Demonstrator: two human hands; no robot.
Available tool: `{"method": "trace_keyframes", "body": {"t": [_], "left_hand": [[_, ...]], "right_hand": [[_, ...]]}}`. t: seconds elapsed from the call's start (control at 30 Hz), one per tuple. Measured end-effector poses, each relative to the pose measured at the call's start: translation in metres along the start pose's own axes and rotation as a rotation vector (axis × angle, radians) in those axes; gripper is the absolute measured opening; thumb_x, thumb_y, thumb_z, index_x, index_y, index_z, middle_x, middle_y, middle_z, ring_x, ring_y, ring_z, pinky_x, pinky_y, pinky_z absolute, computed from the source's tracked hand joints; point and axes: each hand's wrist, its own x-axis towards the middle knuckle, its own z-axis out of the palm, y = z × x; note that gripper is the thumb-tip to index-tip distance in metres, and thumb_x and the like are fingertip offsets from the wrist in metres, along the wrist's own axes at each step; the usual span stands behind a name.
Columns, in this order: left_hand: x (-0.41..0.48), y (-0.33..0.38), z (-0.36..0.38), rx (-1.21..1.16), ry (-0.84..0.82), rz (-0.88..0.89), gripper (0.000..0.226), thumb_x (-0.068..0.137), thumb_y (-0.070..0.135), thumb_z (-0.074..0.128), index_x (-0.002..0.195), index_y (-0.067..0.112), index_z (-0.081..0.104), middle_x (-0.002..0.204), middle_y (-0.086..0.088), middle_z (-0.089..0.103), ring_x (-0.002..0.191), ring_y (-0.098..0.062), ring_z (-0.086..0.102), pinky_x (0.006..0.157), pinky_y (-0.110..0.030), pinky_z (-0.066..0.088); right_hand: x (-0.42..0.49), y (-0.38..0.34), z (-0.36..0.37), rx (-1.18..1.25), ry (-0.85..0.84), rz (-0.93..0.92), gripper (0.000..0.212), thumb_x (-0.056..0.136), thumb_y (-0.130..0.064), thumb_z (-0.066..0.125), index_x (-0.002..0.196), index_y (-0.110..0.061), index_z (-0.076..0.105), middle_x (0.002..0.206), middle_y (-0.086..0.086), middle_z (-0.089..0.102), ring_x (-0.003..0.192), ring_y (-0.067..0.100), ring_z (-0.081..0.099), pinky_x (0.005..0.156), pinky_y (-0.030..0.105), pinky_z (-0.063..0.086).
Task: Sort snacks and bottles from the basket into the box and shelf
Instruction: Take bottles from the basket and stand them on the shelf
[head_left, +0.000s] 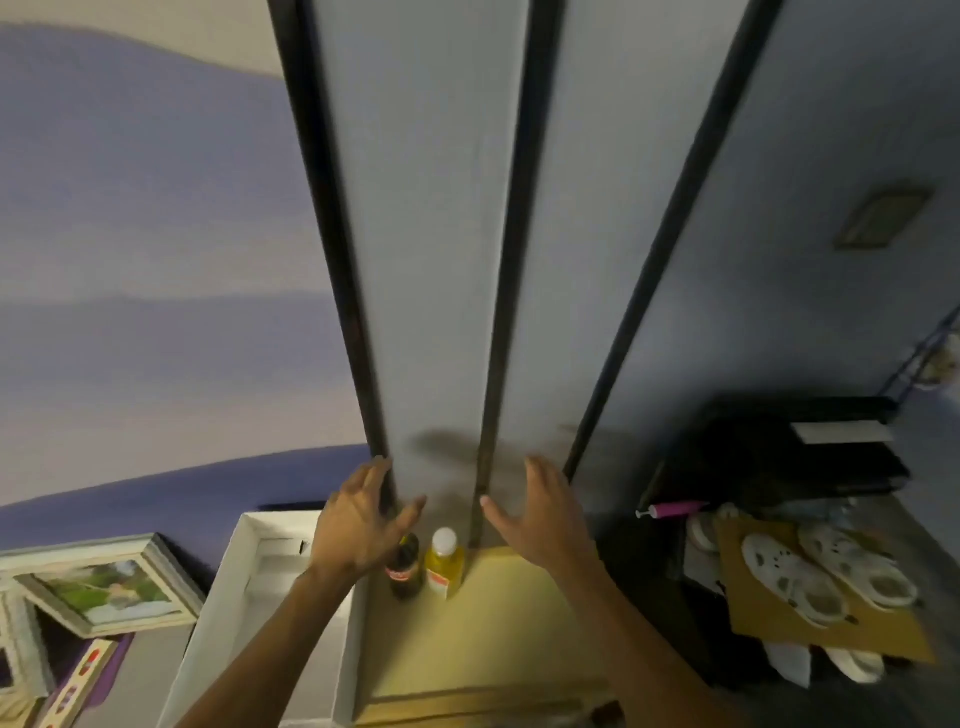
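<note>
Standing upright and just beside each other at the back of the tan shelf (519, 623), the dark cola bottle (408, 582) and the yellow bottle (444, 566) with its white cap lie between your two hands. Their long axes run vertically. The cola bottle is at 9 o'clock of the yellow one.

From your fingertips both bottles lie toward 6 o'clock, down by your wrists. Your left hand (356, 530) is the nearer: its heel overlaps the cola bottle's left side in this view, though whether it touches cannot be told. Its fingers (374, 475) are spread wide and hold nothing, with the tips at the dark upright (332, 234) of the shelf frame. Your right hand (543, 519) is at 3 o'clock of the yellow bottle and apart from it. It is flat and relaxed, thumb out toward 9 o'clock, and also holds nothing.

Both bottles appear already set down, so any further move turns on drawing the left wrist away without tipping the cola bottle.

At 9 o'clock of the shelf an open white box (228, 571) stands against it. Your left forearm hides part of its inside, and no snack shows in the rest. The basket is not in view.

Farther out, picture frames (111, 587) lie at 8 o'clock. At 3 o'clock, pale shoes (826, 577) rest on cardboard (769, 623).
</note>
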Motion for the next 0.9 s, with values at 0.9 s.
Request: {"method": "trace_keyframes", "body": {"t": [0.9], "left_hand": [[-0.322,0.317,0.134,-0.027,-0.281,0.912,0.095,0.089,0.09,0.03,0.149,0.019,0.053,0.155,-0.008,0.056,0.144,-0.028,0.05,0.117,-0.051,0.044]], "right_hand": [[-0.556,0.176,-0.185,-0.058,0.673,1.011,0.11,0.085,-0.089,0.039,0.161,-0.01,0.036,0.165,0.015,0.043,0.15,0.038,0.041,0.122,0.049,0.04]]}}
